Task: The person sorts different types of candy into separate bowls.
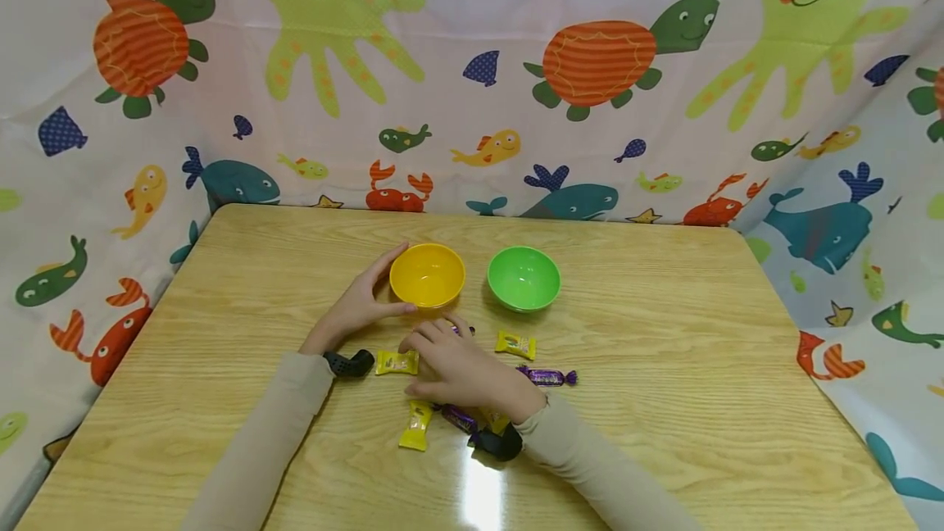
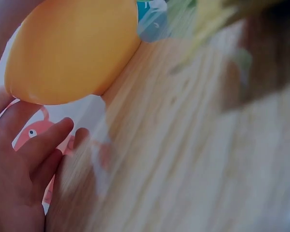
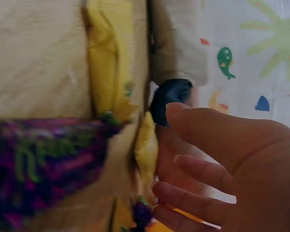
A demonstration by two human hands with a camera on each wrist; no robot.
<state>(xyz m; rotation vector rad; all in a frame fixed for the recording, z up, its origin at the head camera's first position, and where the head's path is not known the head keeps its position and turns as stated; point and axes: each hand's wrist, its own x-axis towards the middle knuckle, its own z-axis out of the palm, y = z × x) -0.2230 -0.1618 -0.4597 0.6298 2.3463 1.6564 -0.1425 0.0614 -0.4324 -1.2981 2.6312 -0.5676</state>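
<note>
My left hand (image 1: 359,302) holds the yellow bowl (image 1: 428,275) by its left side, thumb at the front and fingers round the back. In the left wrist view the bowl's smooth outer wall (image 2: 77,53) rises beside the fingers. My right hand (image 1: 463,369) hovers over a scatter of wrapped candies, its fingers apart with nothing between them. Around it lie yellow-wrapped candies (image 1: 397,362) and purple twist-wrapped candies (image 1: 459,418), some partly covered by the hand. In the right wrist view, a purple candy (image 3: 48,164) and a yellow candy (image 3: 108,58) appear close up.
A green bowl (image 1: 524,279) stands right of the yellow one. One yellow candy (image 1: 516,344) and one purple candy (image 1: 547,377) lie in front of it. Black bands circle both wrists. A cloth with sea animals (image 1: 442,88) hangs behind the wooden table (image 1: 664,367).
</note>
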